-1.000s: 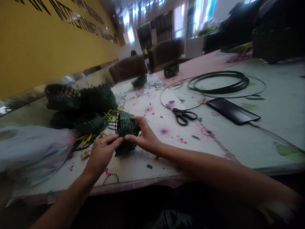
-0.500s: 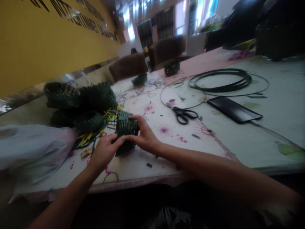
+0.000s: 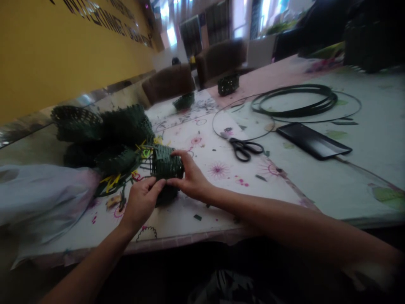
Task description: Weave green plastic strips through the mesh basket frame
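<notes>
One dark green woven basket (image 3: 166,166) is held near the front of the table (image 3: 253,202), its long axis running roughly 12 to 6 o'clock. The right hand (image 3: 190,179) grips it from 3 o'clock and the left hand (image 3: 141,202) from 7 o'clock, both with fingers closed on the weave.

Your right hand (image 3: 190,179) had flowered tablecloth (image 3: 240,202) to travel over as far as the black scissors (image 3: 243,148); past your left hand (image 3: 141,202), the heap of green woven baskets (image 3: 123,126) and the white plastic bag (image 3: 41,198) stood in the way.
</notes>
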Demonstrator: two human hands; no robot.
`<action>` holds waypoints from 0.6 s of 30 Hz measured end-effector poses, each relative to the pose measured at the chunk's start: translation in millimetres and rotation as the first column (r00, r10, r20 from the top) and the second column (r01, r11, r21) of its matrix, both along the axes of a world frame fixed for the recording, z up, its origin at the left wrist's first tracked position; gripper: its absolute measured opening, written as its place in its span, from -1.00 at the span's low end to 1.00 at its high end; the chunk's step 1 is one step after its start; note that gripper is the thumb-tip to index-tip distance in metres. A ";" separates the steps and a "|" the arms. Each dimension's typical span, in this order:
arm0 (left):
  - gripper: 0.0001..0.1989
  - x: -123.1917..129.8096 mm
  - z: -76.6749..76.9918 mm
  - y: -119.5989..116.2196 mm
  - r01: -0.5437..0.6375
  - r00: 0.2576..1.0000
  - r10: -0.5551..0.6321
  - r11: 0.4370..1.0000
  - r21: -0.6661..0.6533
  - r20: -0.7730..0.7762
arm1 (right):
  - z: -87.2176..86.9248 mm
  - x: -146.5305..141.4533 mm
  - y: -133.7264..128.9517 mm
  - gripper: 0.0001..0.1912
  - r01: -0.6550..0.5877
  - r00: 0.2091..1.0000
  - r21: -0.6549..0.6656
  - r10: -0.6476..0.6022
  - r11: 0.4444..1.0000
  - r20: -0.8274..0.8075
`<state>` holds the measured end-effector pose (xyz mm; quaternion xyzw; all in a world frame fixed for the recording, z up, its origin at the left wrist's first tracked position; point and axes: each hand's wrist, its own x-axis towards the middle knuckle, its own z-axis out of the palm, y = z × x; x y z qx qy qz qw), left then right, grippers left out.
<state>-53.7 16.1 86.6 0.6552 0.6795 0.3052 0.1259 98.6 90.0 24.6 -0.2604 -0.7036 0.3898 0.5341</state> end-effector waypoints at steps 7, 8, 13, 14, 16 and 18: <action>-0.66 6.8 -8.4 3.1 -0.061 0.956 0.045 0.997 0.047 0.289 | -4.9 -6.2 1.9 -0.31 0.079 0.995 -0.054 -0.082 0.995 -0.054; -0.66 9.0 -9.1 3.6 -0.079 0.932 0.058 0.996 0.045 0.357 | -5.6 -6.8 1.7 -0.31 0.097 0.993 -0.068 -0.101 0.993 -0.054; -0.70 17.8 -13.2 8.6 -0.130 0.965 0.081 0.974 0.184 0.251 | -6.2 -4.7 2.9 -0.32 0.135 0.990 -0.082 -0.137 0.987 -0.020; -0.72 18.2 -14.9 10.5 -0.122 0.974 0.076 0.968 0.218 0.212 | -4.7 -2.9 3.9 -0.35 0.152 0.988 -0.062 -0.152 0.986 0.004; -0.75 17.4 -20.2 15.0 -0.091 0.985 0.051 0.965 0.248 0.163 | 0.9 2.5 6.3 -0.45 0.234 0.970 0.035 -0.235 0.972 0.055; -0.76 15.7 -27.3 20.4 -0.040 0.996 0.017 0.964 0.264 0.089 | 9.0 9.3 9.1 -0.52 0.335 0.932 0.207 -0.355 0.919 0.068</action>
